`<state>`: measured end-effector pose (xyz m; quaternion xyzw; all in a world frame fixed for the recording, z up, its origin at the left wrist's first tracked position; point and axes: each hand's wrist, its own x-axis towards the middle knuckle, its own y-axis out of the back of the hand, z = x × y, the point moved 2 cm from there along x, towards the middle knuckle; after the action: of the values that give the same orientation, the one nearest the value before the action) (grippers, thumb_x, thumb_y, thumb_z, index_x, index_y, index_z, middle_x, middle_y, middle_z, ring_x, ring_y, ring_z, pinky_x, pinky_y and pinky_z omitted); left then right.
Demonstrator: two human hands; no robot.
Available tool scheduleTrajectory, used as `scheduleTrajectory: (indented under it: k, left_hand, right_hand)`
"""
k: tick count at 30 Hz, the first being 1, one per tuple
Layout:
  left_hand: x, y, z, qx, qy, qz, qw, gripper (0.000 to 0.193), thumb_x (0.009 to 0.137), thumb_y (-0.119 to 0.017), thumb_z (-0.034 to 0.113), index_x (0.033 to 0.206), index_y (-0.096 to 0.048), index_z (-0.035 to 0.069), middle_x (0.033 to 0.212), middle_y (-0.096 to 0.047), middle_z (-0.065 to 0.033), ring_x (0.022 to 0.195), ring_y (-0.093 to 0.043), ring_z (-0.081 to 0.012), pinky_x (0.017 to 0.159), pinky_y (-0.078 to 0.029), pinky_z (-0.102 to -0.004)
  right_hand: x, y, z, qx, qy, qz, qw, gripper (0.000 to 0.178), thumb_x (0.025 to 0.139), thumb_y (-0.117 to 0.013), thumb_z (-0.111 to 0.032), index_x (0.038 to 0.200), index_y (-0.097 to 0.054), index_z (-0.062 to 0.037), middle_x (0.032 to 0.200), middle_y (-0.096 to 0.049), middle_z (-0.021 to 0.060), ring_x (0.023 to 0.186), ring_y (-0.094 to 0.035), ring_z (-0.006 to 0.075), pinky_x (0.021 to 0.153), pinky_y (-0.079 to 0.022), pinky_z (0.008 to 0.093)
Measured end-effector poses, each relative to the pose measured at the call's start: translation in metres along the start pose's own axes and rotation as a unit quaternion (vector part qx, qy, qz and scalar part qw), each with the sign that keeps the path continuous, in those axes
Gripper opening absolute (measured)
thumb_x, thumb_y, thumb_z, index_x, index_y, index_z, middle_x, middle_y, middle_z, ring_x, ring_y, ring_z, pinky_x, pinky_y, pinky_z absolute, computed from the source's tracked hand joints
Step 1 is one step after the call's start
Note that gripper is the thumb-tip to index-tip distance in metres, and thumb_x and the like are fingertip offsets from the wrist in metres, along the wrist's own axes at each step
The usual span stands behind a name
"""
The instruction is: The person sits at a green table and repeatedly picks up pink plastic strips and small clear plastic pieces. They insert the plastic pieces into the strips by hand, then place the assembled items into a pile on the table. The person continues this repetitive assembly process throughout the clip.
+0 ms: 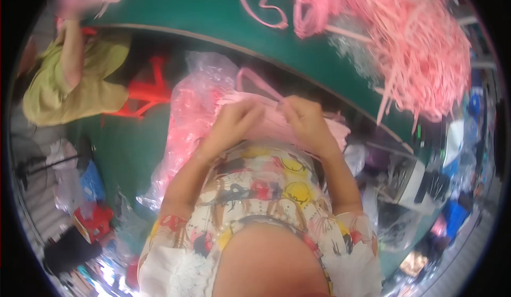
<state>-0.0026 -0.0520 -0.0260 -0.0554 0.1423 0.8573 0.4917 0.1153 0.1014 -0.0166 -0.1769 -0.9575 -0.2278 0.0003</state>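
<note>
A bundle of flat pale-pink strips (274,124) lies across my lap, under both hands. From my right hand (307,120), which is closed on it, a darker pink strip (261,80) loops up and over to the left. My left hand (239,117) is closed too, its fingertips drawn together over the bundle. Blur hides what those fingers hold. The loop's far end drops behind the bundle near my left hand. Beside my left forearm stands a clear plastic bag (186,121) with pink pieces inside.
On the green table (186,4) ahead, a large heap of pink strips (420,52) fills the right side, with a pink loop (250,7) near it. A co-worker in a yellow-green top (80,95) is at the left, near a red stool (146,92). Plastic bags and boxes crowd both sides.
</note>
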Motion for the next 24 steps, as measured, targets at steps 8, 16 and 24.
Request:
scheduleTrajectory:
  k: [8,16,24]
  left_hand:
    - [-0.017,-0.042,0.035,0.303,-0.244,-0.111,0.914,0.031,0.085,-0.062,0.023,0.113,-0.058,0.009,0.072,-0.061,-0.0125,0.067,-0.059,-0.0347,0.064,-0.049,-0.0417]
    - [-0.008,-0.039,0.033,0.233,-0.15,-0.205,0.939,0.017,0.087,-0.059,0.021,0.096,-0.066,0.008,0.077,-0.061,-0.0121,0.074,-0.06,-0.0323,0.066,-0.048,-0.04]
    - [-0.008,-0.024,0.033,0.21,-0.113,-0.145,0.96,0.017,0.088,-0.058,0.019,0.092,-0.064,0.003,0.081,-0.062,-0.0146,0.075,-0.06,-0.0338,0.067,-0.048,-0.0392]
  right_hand:
    - [-0.071,-0.027,0.009,0.063,-0.002,-0.033,0.997,0.017,0.08,-0.062,-0.014,0.09,-0.066,-0.001,0.082,-0.063,0.018,0.077,-0.062,0.034,0.071,-0.05,0.0422]
    - [-0.113,0.04,0.067,-0.109,-0.123,0.083,0.983,0.014,0.075,-0.069,-0.013,0.086,-0.066,-0.0049,0.082,-0.063,0.01,0.08,-0.059,0.03,0.071,-0.047,0.0377]
    - [-0.127,0.032,0.087,-0.32,-0.105,0.071,0.939,0.021,0.07,-0.073,-0.013,0.09,-0.065,-0.01,0.089,-0.06,0.0062,0.09,-0.056,0.0275,0.078,-0.043,0.0406]
